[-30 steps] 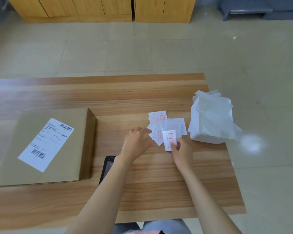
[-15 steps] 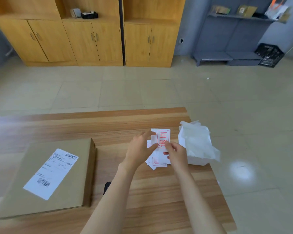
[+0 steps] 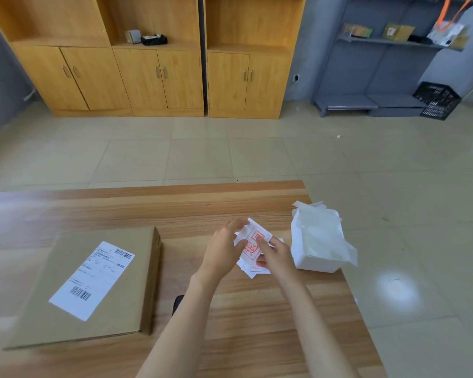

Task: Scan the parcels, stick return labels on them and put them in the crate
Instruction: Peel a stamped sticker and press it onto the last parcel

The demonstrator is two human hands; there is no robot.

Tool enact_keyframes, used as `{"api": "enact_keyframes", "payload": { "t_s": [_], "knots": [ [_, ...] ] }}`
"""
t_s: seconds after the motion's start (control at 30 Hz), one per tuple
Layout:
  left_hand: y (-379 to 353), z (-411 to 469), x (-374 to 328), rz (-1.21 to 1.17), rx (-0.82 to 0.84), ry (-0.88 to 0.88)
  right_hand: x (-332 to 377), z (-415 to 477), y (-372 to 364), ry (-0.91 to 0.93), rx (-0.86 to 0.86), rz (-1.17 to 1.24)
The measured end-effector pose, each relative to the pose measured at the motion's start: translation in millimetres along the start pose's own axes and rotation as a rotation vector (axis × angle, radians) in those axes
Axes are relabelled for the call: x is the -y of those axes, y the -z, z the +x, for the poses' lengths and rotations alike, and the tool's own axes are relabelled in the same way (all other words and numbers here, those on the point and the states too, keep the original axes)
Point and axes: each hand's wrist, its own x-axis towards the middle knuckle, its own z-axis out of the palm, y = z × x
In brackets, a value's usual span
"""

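My left grip [image 3: 221, 254] and right grip [image 3: 278, 255] both pinch one return label [image 3: 256, 238], held above the loose labels [image 3: 255, 269] on the table [image 3: 93, 211]. Parcel [image 3: 88, 285]: flat, to my left. White box [image 3: 316, 242]: just right. Black crate [image 3: 436, 100]: far off on the floor.

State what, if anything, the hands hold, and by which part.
Both hold one return label: the left hand grips its left edge, the right hand pinches its lower right part.
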Motion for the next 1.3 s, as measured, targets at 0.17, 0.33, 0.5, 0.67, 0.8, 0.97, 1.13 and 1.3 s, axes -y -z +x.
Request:
{"api": "enact_keyframes", "payload": {
  "t_s": [0.17,0.33,0.5,0.67,0.8,0.97,1.13,1.3],
  "knots": [
    [0.4,0.8,-3.9,-0.03,-0.036,-0.009,2.3,-0.2,5.5,0.04,0.001,-0.017],
    [-1.5,3.6,-5.2,0.011,-0.017,0.011,3.9,2.1,10.7,0.07,0.005,-0.014],
    [-0.5,4.4,-6.1,0.007,-0.008,0.003,4.8,0.5,10.7,0.088,0.024,-0.028],
    [-1.8,1.6,-5.3,-0.017,-0.005,-0.009,3.3,2.5,9.1,0.097,0.02,-0.045],
    [-2.8,1.3,-4.8,-0.037,0.001,-0.009,-1.3,2.4,8.4,0.106,-0.025,-0.073],
    [-3.6,2.0,-3.9,-0.049,-0.005,-0.003,-6.0,3.2,9.0,0.119,-0.063,-0.077],
    [-3.3,5.3,-5.4,-0.018,-0.013,0.025,-5.5,4.2,7.7,0.105,-0.027,-0.051],
    [-0.7,7.9,-2.9,0.008,-0.05,0.073,0.2,1.7,8.2,0.046,0.122,0.004]
  ]
}}
